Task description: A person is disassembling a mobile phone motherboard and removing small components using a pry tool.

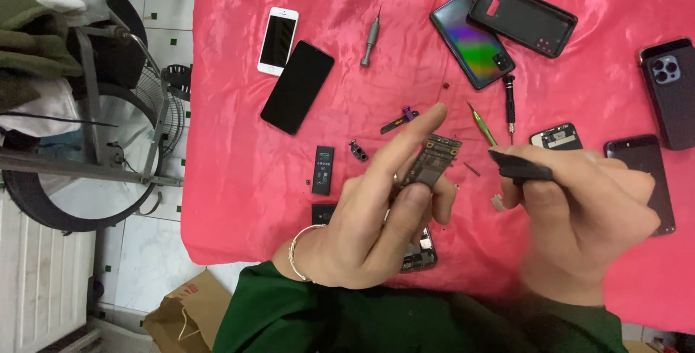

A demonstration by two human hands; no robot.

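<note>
Head view: left hand (369, 215), grip pinching a small circuit board (433, 161) raised over the counter's (239, 179) near edge. Right hand (579, 215), grip closed around a black tool (523, 170) just beside the board. An opened phone (420, 251) lies beneath the left hand; a green-handled screwdriver (481, 125) lies beyond the hands.
</note>
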